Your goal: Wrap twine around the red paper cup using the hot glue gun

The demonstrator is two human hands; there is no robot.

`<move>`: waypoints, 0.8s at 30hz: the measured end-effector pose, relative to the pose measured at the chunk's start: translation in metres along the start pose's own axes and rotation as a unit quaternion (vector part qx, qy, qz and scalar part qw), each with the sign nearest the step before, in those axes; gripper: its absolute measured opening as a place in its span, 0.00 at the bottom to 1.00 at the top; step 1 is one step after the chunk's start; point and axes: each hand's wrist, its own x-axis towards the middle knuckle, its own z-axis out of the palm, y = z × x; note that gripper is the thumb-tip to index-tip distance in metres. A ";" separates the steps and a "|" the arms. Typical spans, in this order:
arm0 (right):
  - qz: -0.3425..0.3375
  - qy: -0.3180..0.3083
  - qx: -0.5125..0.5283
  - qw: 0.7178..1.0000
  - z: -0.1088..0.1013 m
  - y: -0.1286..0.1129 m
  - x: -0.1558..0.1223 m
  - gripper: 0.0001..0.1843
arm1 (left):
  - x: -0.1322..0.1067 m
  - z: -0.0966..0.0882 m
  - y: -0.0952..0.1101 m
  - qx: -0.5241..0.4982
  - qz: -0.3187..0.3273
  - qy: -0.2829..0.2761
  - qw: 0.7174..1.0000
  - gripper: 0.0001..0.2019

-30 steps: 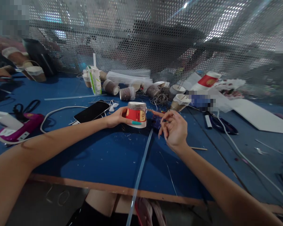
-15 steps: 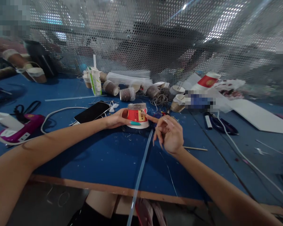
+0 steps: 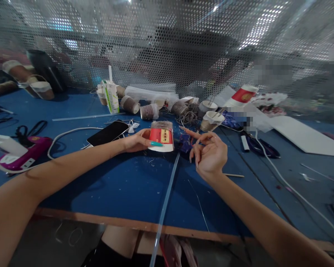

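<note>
While the left hand (image 3: 137, 141) holds a paper cup (image 3: 161, 148), thread (image 3: 161, 124) bands only its top, the red label (image 3: 157, 135) uncovered; the right hand (image 3: 212, 152) is loosely spread.

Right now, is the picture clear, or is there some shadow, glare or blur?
In the head view, soft shadow darkens the blue table below the left arm; the head view also shows glare on the mesh and blur behind it, yet the red cup in the left hand is fairly sharp.
</note>
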 end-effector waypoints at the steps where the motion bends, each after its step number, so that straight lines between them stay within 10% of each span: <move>1: -0.003 -0.017 0.002 1.000 0.002 -0.002 -0.002 0.21 | 0.000 0.000 0.000 0.001 -0.004 -0.005 1.000 0.30; 7: 0.053 -0.121 0.004 0.991 0.012 -0.007 -0.014 0.22 | -0.001 0.002 0.001 -0.012 -0.027 -0.023 0.999 0.32; 24: -0.008 -0.048 0.012 0.999 0.008 -0.006 -0.011 0.24 | -0.003 -0.002 0.001 -0.016 -0.064 -0.065 0.996 0.31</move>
